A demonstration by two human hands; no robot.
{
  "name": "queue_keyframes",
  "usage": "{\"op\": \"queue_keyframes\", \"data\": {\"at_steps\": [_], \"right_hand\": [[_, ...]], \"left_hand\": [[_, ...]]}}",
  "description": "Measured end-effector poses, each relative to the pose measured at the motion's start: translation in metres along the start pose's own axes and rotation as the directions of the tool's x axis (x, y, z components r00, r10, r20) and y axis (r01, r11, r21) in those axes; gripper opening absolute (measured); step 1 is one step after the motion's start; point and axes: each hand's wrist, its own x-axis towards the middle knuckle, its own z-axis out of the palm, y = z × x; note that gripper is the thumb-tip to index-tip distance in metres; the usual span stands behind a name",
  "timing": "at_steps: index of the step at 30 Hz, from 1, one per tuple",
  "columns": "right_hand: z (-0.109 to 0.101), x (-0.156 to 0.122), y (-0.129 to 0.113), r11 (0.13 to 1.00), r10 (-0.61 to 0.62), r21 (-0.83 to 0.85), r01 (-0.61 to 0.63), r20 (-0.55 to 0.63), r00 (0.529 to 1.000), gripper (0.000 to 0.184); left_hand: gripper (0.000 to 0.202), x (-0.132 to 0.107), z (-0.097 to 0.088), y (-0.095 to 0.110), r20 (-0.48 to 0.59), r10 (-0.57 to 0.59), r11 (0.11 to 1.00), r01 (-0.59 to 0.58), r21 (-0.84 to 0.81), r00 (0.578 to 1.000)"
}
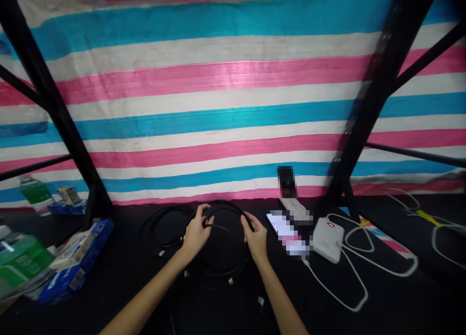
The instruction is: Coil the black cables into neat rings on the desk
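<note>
My left hand grips a black cable that arches in a loop between my two hands. A short loose length of it sticks out to the right of my left fingers. On the loop's other side, my right hand pinches the same cable between thumb and fingers. The lower part of the loop hangs or lies against the black tabletop; I cannot tell which. A second coil of black cable lies left of my left hand. Small pale pieces, perhaps cable ends, show near it and below the loop.
Right of my hands are a phone, blurred out in part, and a white power bank with white cords. At left stand bottles of green liquid and a blue box. Black frame posts rise before a striped sheet.
</note>
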Motion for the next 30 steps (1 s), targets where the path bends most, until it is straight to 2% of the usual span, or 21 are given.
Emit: {"op": "queue_keyframes", "data": {"at_steps": [4, 7, 10, 13, 16, 18, 20, 22, 26, 28, 30], "right_hand": [[-0.002, 0.006, 0.002, 0.952, 0.247, 0.161, -0.262, 0.107, 0.963, 0.046], [-0.004, 0.01, 0.002, 0.92, 0.34, 0.159, -0.359, 0.137, 0.931, 0.043], [-0.008, 0.012, -0.001, 0.946, 0.286, 0.126, -0.298, 0.104, 0.953, 0.055], [-0.013, 0.013, -0.003, 0.981, 0.173, 0.091, -0.173, 0.001, 0.985, 0.067], [-0.016, 0.015, -0.001, 0.992, 0.127, 0.021, -0.126, -0.066, 0.99, 0.064], [-0.016, 0.016, 0.002, 0.992, 0.114, -0.044, -0.118, -0.085, 0.99, 0.059], [-0.016, 0.016, 0.007, 0.988, 0.106, -0.103, -0.115, -0.089, 0.99, 0.055], [-0.015, 0.016, 0.012, 0.98, 0.112, -0.159, -0.123, -0.081, 0.99, 0.051], [-0.017, 0.016, 0.021, 0.956, 0.126, -0.254, -0.148, -0.1, 0.987, 0.045], [-0.018, 0.016, 0.024, 0.954, 0.111, -0.269, -0.136, -0.104, 0.988, 0.045], [-0.019, 0.016, 0.025, 0.96, 0.086, -0.262, -0.103, -0.076, 0.993, 0.05]], "left_hand": [[0.037, 0.006, -0.009, 0.0, 0.13, -0.06, 0.993, 0.072, -0.089, 0.99], [0.044, 0.006, -0.018, -0.003, 0.212, -0.074, 0.981, 0.109, -0.158, 0.975], [0.043, 0.004, -0.031, -0.012, 0.193, -0.095, 0.976, 0.129, -0.174, 0.977], [0.041, 0.003, -0.047, -0.03, 0.074, -0.135, 0.975, 0.146, -0.169, 0.988], [0.042, 0.003, -0.063, -0.053, -0.069, -0.214, 0.948, 0.19, -0.256, 0.974], [0.045, 0.001, -0.07, -0.066, -0.091, -0.251, 0.929, 0.213, -0.302, 0.964], [0.049, -0.001, -0.073, -0.074, -0.036, -0.262, 0.913, 0.235, -0.333, 0.964], [0.053, -0.003, -0.071, -0.074, 0.069, -0.248, 0.892, 0.256, -0.372, 0.966], [0.053, 0.001, -0.06, -0.06, 0.241, -0.165, 0.84, 0.265, -0.473, 0.956], [0.05, 0.005, -0.051, -0.053, 0.258, -0.147, 0.818, 0.264, -0.511, 0.955], [0.045, 0.007, -0.039, -0.052, 0.216, -0.148, 0.819, 0.242, -0.52, 0.965]]}}
